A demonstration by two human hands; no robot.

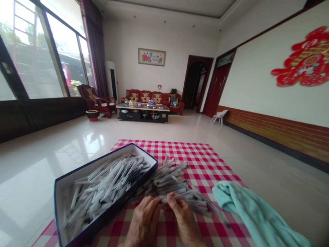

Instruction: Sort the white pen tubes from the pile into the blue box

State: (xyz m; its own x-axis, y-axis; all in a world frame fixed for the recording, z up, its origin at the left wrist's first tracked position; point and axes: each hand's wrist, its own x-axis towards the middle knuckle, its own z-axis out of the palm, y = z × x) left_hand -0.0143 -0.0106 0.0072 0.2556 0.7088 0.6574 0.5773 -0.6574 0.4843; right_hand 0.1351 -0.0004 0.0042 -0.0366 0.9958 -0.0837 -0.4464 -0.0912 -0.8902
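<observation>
While the left hand (142, 221) and right hand (183, 219) pinch a few white plastic pens (177, 196) between closed fingers, a loose pile (169, 180) lies on a pink checked cloth (205, 164). Just beside it, more pens (102, 185) fill an open navy-edged box (120, 202).

A person's left hand (144, 219) and right hand (183, 218) grip a clear plastic pen (177, 196) at lower center, over a loose pile of pens (169, 180) on pink gingham cloth (205, 164), between a navy-edged box (123, 200) of pens and a pale teal towel (254, 212).
</observation>
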